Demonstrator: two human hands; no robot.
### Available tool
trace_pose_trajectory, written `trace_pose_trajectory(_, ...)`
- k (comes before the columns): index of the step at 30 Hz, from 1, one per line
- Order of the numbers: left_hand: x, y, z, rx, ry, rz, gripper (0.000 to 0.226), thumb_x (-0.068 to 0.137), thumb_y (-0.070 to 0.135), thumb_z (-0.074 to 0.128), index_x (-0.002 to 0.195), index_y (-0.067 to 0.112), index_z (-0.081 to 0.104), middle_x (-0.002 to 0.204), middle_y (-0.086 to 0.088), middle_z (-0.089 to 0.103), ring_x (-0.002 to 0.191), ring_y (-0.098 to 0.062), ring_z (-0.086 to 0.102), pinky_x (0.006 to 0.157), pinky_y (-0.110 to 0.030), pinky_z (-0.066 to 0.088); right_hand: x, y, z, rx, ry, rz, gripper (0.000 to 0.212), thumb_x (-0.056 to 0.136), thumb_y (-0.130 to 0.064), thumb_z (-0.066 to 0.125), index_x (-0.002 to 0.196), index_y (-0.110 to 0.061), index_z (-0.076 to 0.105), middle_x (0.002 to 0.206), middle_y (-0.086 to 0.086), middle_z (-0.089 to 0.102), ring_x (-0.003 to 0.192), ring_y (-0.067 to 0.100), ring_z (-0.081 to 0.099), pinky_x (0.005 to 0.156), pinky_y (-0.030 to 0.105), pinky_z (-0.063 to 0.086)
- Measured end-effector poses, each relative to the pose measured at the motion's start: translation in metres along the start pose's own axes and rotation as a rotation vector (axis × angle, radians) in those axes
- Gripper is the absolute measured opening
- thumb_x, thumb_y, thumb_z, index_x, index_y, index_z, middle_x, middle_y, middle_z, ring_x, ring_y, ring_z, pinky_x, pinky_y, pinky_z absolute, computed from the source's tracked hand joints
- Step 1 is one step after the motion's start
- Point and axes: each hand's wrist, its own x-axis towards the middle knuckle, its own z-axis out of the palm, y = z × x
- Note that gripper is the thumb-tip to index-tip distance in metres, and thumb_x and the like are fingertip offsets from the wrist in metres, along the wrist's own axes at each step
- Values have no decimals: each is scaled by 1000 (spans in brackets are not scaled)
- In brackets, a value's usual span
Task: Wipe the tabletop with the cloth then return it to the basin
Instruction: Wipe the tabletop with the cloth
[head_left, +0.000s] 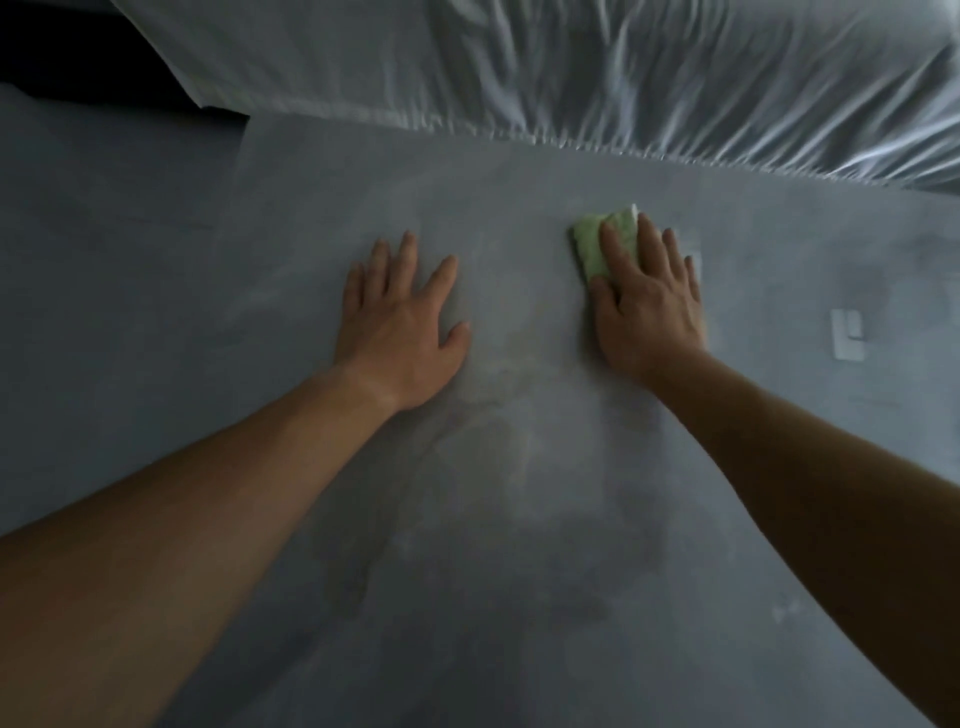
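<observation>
A grey tabletop (519, 493) with pale smears fills most of the view. A small folded light-green cloth (592, 247) lies on it, right of centre toward the far edge. My right hand (649, 306) presses flat on the cloth, fingers spread over it, so that only its left and far parts show. My left hand (402, 322) rests flat on the bare tabletop to the left, fingers apart, holding nothing. No basin is in view.
Crinkled white plastic sheeting (623, 78) covers something along the table's far edge. A small white rectangular tag (848, 333) lies on the table to the right. A lower grey surface (104, 234) adjoins on the left.
</observation>
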Motion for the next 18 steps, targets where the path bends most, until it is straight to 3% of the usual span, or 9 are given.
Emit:
trace_pose_trajectory(2,7,-1,2,21,-37,-18,73,88,59,38,152,33,15,163,-11,-2,149,-35,-3,119,-55,4,1,-8,2,15,8,-38,57,102,-46,31,157,-39,18,168,1,6,154,31,2,124,44,0)
trace_pose_trajectory(7,8,0,8,41,-21,-29,75,85,62,27,152,34,12,163,-10,-4,148,-35,-4,118,-57,2,-22,8,-2,-79,-109,-331,58,101,-49,26,157,-40,16,168,0,8,154,29,3,125,47,4)
trace_pose_trajectory(12,9,-3,13,78,15,-18,73,86,64,26,152,34,16,163,-12,7,148,-37,5,117,-59,9,68,-3,-17,5,-32,-59,58,102,-42,33,157,-39,17,168,0,5,154,30,2,125,47,3)
trace_pose_trajectory(14,8,-5,15,71,27,2,72,87,64,26,152,34,17,162,-13,9,147,-38,6,116,-59,10,86,-20,-15,13,-20,-28,58,102,-43,31,158,-38,15,168,2,2,154,31,-1,125,47,1)
trace_pose_trajectory(18,8,-6,16,70,37,12,73,87,65,27,152,35,15,163,-12,7,147,-38,6,117,-59,9,55,-22,-9,-68,-80,-352,57,103,-48,27,158,-39,14,168,2,7,154,31,2,125,47,3)
